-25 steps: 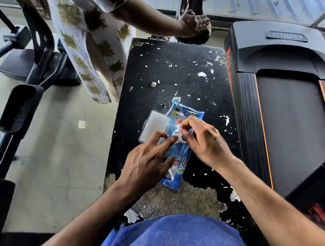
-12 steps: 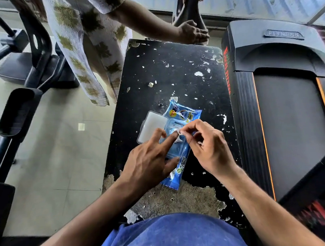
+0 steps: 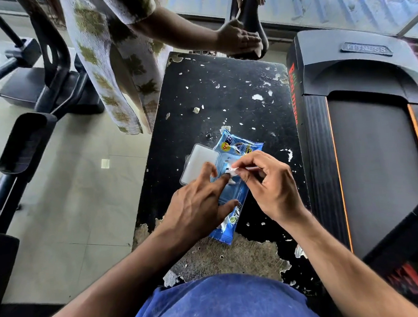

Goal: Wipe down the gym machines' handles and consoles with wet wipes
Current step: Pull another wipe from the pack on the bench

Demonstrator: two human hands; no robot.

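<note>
Head view: a blue wet-wipe pack (image 3: pixel 239 181) is laid on a worn black bench (image 3: pixel 223 95), lid flap (image 3: pixel 198 162) swung open to the left; it is pressed down by the left hand (image 3: pixel 199 208), fingers kept straight on the pack by the opening. A white wipe tip (image 3: pixel 233 172) is pinched btwn thumb and forefinger of the right hand (image 3: pixel 274 188), other fingers curled. A treadmill (image 3: pixel 373 122) is seen just right of the bench.
</note>
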